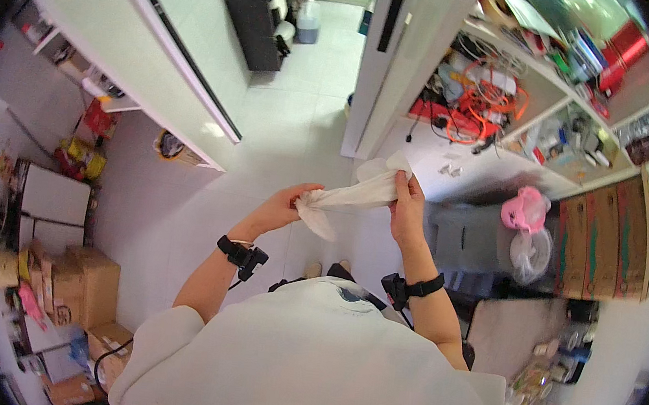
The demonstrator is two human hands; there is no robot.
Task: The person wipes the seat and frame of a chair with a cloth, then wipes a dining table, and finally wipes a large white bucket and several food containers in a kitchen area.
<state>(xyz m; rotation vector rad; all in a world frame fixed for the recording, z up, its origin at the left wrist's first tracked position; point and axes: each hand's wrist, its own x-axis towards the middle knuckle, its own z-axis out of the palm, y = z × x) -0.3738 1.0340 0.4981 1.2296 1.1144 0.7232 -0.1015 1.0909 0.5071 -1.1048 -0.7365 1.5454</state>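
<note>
A thin white cloth or wipe [355, 195] stretches between my two hands, in front of my body and above the tiled floor. My left hand [295, 202] grips its gathered left end, with a loose flap hanging below the fingers. My right hand [409, 202] pinches the other end, slightly higher in view, and a loose corner stands above the thumb. The middle of the cloth is bunched lengthwise. Both forearms wear black straps with small devices.
A doorway with a sliding door frame [384, 60] lies ahead. Cluttered shelves [551, 78] and a pink container [524, 209] are at the right, near stacked cardboard boxes [602, 243]. A waste bin [169, 144] stands by the left partition. More cardboard boxes [93, 285] sit at lower left.
</note>
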